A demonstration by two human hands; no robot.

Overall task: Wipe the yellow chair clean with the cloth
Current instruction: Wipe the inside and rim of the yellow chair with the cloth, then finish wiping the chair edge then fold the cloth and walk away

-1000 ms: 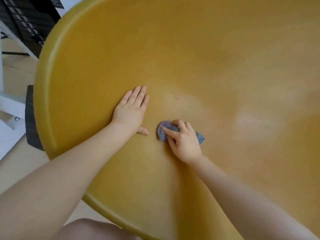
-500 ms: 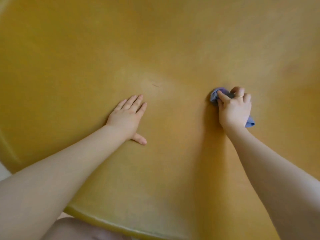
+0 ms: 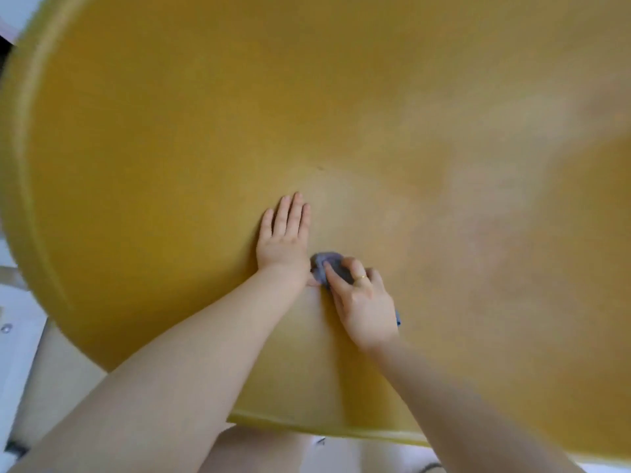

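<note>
Two hands on the yellow chair (image 3: pixel 170 138): left hand (image 3: pixel 285 238) flat, fingers straight, bracing; right hand (image 3: pixel 363 302) bunching the blue cloth (image 3: pixel 326 266) against the seat, touching the left wrist. Advice: firm, overlapping strokes outward.

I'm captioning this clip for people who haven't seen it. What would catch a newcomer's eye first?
The broad, curved yellow plastic chair fills nearly the whole view. Near its middle, the left hand lies flat on it with straight fingers. Right beside it, the right hand, wearing a gold ring, presses a crumpled blue-grey cloth onto the seat.
</note>
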